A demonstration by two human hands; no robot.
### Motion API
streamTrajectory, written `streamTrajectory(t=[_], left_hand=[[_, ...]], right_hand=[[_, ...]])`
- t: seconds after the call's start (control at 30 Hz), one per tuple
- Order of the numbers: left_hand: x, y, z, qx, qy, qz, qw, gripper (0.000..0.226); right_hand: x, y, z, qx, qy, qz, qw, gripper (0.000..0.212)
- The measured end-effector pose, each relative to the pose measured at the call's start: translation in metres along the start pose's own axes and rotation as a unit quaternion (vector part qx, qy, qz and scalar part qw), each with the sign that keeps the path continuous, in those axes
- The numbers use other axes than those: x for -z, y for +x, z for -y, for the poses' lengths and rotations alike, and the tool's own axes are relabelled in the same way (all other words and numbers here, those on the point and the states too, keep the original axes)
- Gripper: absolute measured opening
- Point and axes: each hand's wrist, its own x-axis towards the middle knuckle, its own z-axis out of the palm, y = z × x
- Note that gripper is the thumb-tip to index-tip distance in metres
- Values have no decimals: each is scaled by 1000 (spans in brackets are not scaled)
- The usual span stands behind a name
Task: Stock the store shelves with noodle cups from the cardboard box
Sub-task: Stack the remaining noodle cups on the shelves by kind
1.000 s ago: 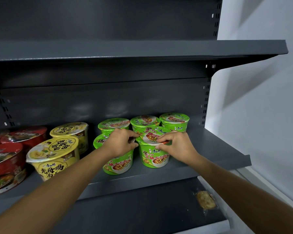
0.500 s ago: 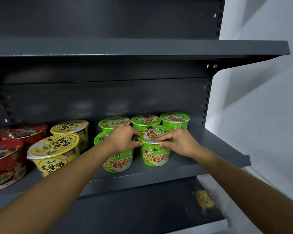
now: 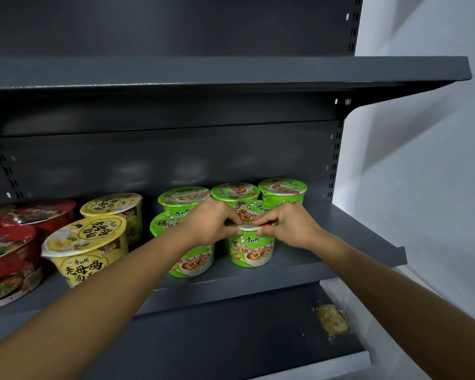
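A green noodle cup [image 3: 251, 249] stands at the front of the dark grey shelf [image 3: 354, 242]. My left hand [image 3: 209, 224] and my right hand [image 3: 285, 227] both grip its lid rim from either side, fingertips nearly meeting on top. A second front green cup [image 3: 192, 263] sits just left of it, partly hidden under my left wrist. Three more green cups [image 3: 283, 192] line the back row. The cardboard box is out of view.
Yellow noodle cups [image 3: 85, 248] and red ones [image 3: 8, 267] fill the left of the same shelf. An empty shelf [image 3: 231, 72] hangs above. On the lower shelf lies a wrapped snack [image 3: 332, 319]. A white wall stands to the right.
My left hand slid right from the neighbouring cup onto the front right cup's lid, meeting my right hand there. The cup itself stays in place.
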Motion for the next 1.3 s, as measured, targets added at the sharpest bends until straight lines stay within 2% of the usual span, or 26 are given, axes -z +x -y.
streamTrajectory(t=[0.23,0.5,0.93,1.3], left_hand=[[-1,-2,-3,12,4,-5,1000,26],[2,-7,-6,27,22,33,999,34],[-6,-16,1,85,38,3,996,41],[-9,-18,4,78,39,-4,996,44]], right_hand=[[2,4,2,4,-26,14,1000,28],[7,6,11,22,-81,58,995,26],[14,7,4,-12,15,81,997,24],[12,7,2,-4,-8,73,997,23]])
